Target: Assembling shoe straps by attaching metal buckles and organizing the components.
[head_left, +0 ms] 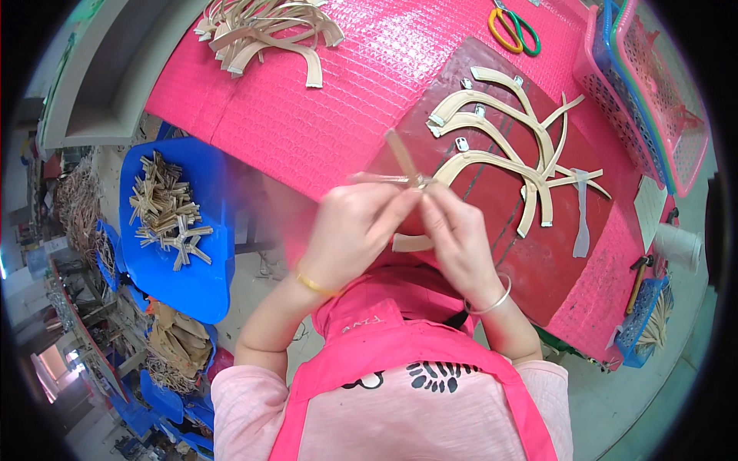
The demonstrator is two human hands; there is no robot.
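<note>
Tan strap (403,157) being pinched by left hand (355,230) and right hand (453,230) above maroon mat (500,261); slip risked, strap being dropped among laid-out straps (503,123).

**Bright, even light, motion blur at the hands**

Soft, bright light falls evenly on the pink table (330,115), casting only faint shadows and a mild sheen on its textured cover. Just below the table's near edge, both hands and the strip they hold are motion-blurred. Fisheye distortion bends the table's edges; black corners frame the round view.
</note>
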